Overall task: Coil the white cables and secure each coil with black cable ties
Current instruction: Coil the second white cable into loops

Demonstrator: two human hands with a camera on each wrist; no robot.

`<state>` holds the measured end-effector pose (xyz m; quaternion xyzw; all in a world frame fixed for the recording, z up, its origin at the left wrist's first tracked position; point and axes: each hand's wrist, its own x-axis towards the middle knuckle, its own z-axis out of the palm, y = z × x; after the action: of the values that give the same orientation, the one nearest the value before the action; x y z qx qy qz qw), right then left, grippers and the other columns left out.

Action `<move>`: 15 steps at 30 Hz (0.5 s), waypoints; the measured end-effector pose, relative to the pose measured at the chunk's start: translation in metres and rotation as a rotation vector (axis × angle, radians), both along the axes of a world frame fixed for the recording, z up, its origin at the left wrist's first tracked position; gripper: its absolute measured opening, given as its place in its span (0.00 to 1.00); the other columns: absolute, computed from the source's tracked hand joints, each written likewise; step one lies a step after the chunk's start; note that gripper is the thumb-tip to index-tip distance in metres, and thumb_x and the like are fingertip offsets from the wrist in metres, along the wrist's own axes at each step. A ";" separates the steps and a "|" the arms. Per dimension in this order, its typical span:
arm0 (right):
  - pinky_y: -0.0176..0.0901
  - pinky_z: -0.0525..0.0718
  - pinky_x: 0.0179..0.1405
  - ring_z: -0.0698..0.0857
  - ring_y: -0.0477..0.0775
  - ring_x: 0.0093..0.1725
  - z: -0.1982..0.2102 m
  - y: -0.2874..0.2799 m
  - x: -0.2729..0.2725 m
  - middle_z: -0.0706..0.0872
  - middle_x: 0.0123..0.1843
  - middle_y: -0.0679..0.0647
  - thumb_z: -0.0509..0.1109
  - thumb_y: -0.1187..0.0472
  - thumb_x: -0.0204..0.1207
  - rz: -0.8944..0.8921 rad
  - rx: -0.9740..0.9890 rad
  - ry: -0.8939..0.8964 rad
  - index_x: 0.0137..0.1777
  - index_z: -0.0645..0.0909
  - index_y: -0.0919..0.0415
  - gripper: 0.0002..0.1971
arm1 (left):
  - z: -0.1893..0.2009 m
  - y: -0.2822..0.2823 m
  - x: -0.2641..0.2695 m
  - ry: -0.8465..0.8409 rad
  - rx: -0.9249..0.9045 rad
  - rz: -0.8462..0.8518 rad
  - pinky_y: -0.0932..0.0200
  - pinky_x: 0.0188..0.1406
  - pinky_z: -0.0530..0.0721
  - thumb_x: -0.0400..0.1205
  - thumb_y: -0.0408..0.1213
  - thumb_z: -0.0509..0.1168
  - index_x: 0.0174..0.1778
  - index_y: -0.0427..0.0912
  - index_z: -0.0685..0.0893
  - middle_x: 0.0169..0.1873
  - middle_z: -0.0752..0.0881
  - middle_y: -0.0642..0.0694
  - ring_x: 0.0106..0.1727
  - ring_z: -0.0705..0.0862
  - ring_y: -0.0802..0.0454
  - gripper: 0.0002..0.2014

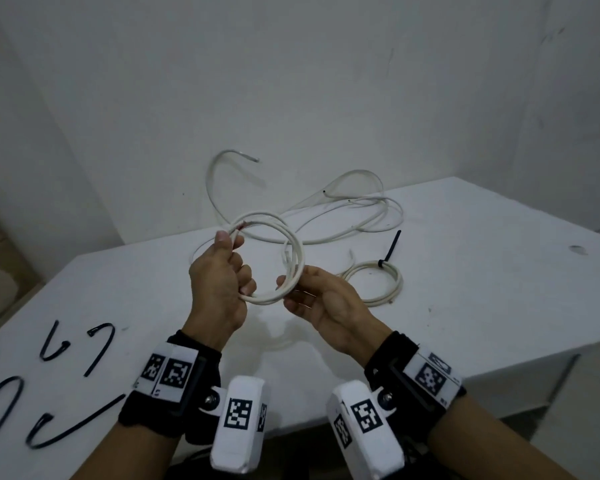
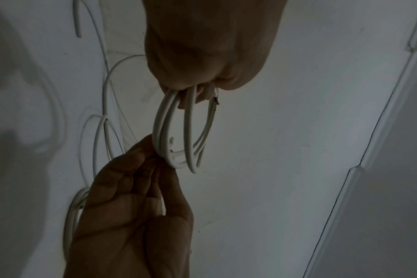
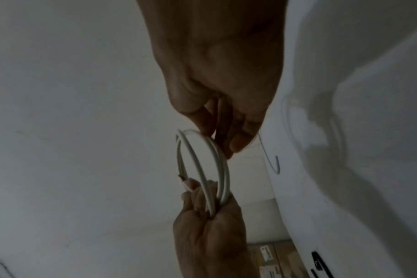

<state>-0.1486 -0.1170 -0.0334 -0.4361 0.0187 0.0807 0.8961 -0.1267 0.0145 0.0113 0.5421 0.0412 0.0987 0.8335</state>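
Above the white table (image 1: 465,271) I hold a small coil of white cable (image 1: 300,254) between both hands. My left hand (image 1: 227,268) grips the coil's left side, with the cable's stripped end sticking up by the thumb. Opposite, my right hand (image 1: 293,289) pinches the right side between thumb and fingers. In the left wrist view the coil (image 2: 161,122) hangs from the left hand (image 2: 202,56) and the right hand (image 2: 136,206) meets it from below. The right wrist view shows the coil (image 3: 179,159) between the right hand (image 3: 214,75) and the left hand (image 3: 207,225).
A finished coil (image 1: 397,282) bound by a black tie (image 1: 390,249) lies on the table to the right of my hands. Loose white cables (image 1: 209,181) sprawl at the back near the wall. Several black cable ties (image 1: 77,424) lie at the front left. Cardboard boxes (image 3: 274,259) stand on the floor.
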 end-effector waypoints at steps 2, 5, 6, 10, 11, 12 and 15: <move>0.43 0.84 0.41 0.86 0.53 0.38 0.000 -0.005 -0.001 0.89 0.41 0.59 0.62 0.69 0.79 0.062 -0.001 -0.013 0.45 0.83 0.65 0.08 | -0.002 -0.001 -0.001 0.014 0.058 0.020 0.70 0.12 0.58 0.89 0.45 0.55 0.41 0.40 0.79 0.14 0.62 0.55 0.14 0.58 0.61 0.16; 0.43 0.83 0.39 0.86 0.55 0.37 0.004 -0.007 -0.004 0.88 0.39 0.60 0.57 0.67 0.80 0.097 0.010 -0.029 0.44 0.82 0.64 0.11 | -0.005 -0.005 -0.003 0.030 0.092 0.012 0.69 0.12 0.58 0.88 0.46 0.55 0.42 0.40 0.79 0.15 0.62 0.55 0.14 0.58 0.61 0.16; 0.44 0.83 0.39 0.86 0.55 0.37 0.004 -0.008 -0.004 0.87 0.38 0.60 0.56 0.65 0.80 0.094 0.012 -0.040 0.43 0.82 0.63 0.12 | -0.005 -0.006 -0.004 0.029 0.091 0.009 0.69 0.12 0.58 0.88 0.46 0.55 0.42 0.40 0.79 0.15 0.62 0.55 0.14 0.58 0.61 0.16; 0.44 0.77 0.41 0.84 0.54 0.38 0.000 -0.007 -0.005 0.88 0.37 0.58 0.54 0.49 0.83 0.002 -0.055 -0.141 0.38 0.81 0.61 0.20 | -0.005 -0.008 -0.004 0.037 0.096 0.047 0.68 0.13 0.59 0.88 0.46 0.55 0.42 0.39 0.80 0.15 0.63 0.55 0.14 0.59 0.60 0.17; 0.44 0.75 0.41 0.83 0.52 0.37 -0.002 -0.005 -0.005 0.88 0.36 0.56 0.56 0.47 0.82 -0.036 -0.097 -0.172 0.39 0.80 0.59 0.20 | -0.005 -0.008 -0.004 0.042 0.093 0.056 0.68 0.13 0.60 0.88 0.46 0.55 0.42 0.39 0.80 0.14 0.63 0.55 0.14 0.59 0.60 0.17; 0.43 0.74 0.41 0.83 0.49 0.36 -0.005 -0.003 -0.006 0.87 0.36 0.53 0.60 0.46 0.80 -0.067 -0.133 -0.203 0.41 0.79 0.58 0.17 | -0.005 -0.009 -0.004 0.046 0.094 0.062 0.68 0.13 0.60 0.88 0.46 0.55 0.42 0.39 0.80 0.14 0.63 0.56 0.14 0.60 0.60 0.17; 0.45 0.71 0.43 0.82 0.45 0.35 -0.011 0.000 -0.004 0.84 0.33 0.49 0.71 0.52 0.70 -0.110 -0.136 -0.245 0.54 0.74 0.55 0.15 | -0.007 -0.012 -0.006 0.046 0.118 0.083 0.67 0.13 0.62 0.88 0.46 0.56 0.41 0.39 0.80 0.14 0.63 0.56 0.15 0.61 0.60 0.17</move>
<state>-0.1530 -0.1174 -0.0445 -0.5009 -0.0613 -0.0239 0.8630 -0.1330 0.0026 0.0040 0.5901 0.0767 0.1230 0.7942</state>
